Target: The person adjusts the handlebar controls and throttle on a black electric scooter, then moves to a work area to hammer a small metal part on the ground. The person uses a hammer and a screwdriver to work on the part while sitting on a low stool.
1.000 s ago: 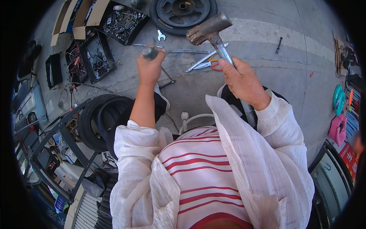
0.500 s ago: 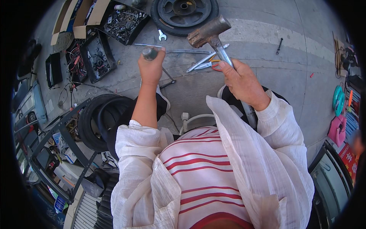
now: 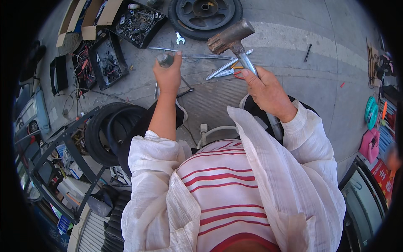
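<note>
My right hand (image 3: pixel 270 92) is closed round the metal handle of a heavy hammer. Its brown, rusty hammer head (image 3: pixel 231 37) is raised above the floor tools, to the right of my left hand. My left hand (image 3: pixel 168 80) is wrapped round a dark grey-green cylindrical piece (image 3: pixel 165 59), whose blunt round end points up at me; its lower part is hidden by the fist. A thin dark rod (image 3: pixel 184 82) shows beside that fist, and I cannot tell whether it belongs to the held piece. Hammer and cylinder are apart.
On the concrete floor lie pliers (image 3: pixel 224 73), a long metal bar (image 3: pixel 205 56), an open-end wrench (image 3: pixel 179 38) and a bolt (image 3: pixel 308 53). A wheel (image 3: pixel 205 19) lies beyond. At the left are parts trays (image 3: pixel 108 63), black tyres (image 3: pixel 100 134) and a metal frame (image 3: pixel 63 168).
My left forearm and fist have shifted very slightly to the right with the cylindrical piece. The hammer stays raised in almost the same place.
</note>
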